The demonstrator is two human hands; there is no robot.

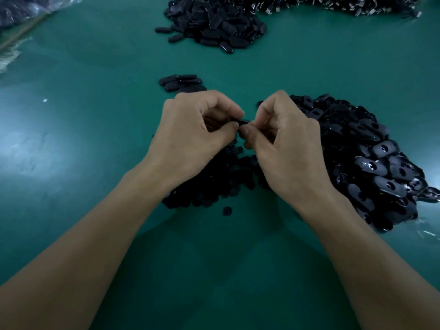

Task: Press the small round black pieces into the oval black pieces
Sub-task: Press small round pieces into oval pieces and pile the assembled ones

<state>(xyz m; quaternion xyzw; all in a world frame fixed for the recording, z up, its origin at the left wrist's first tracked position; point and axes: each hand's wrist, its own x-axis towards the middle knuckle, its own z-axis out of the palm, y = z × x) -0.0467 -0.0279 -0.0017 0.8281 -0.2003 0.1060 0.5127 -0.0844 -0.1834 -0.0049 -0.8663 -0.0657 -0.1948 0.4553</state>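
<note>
The left hand (pixel 195 134) and the right hand (pixel 285 144) meet over the middle of the desk (pixel 83 151). Both have curled fingers, and together they pinch one oval piece (pixel 244 121) between thumbs and forefingers. Only a thin dark edge of it shows. The fingertips hide whether a small round piece already sits in its hole, so I cannot tell.

The likeliest fault is a round piece going in tilted. The press is done by feel, black on black in dim light, so a crooked seat would be easy to miss. The oval looks glossy, so an off-centre squeeze could make it slip from the pinch.

Anything dropped would fall into the heap of round pieces (pixel 214 186) just below the hands at 6 o'clock, where it would be hard to find. One stray round piece (pixel 227 210) lies apart at that heap's near edge.

The right wrist is close beside the heap of holed ovals (pixel 371 163) at 3 to 4 o'clock. A careless sweep could push ovals into the round pieces.

A small cluster of ovals (pixel 181 82) lies at 11 o'clock, probably finished ones. A tossed piece could land short, or an unfinished one could get mixed in. Farther off at 12 o'clock is a large heap of ovals (pixel 214 22), with metal bits (pixel 345 3) at 1 o'clock and a plastic bag (pixel 21 10) at 10 o'clock.
</note>
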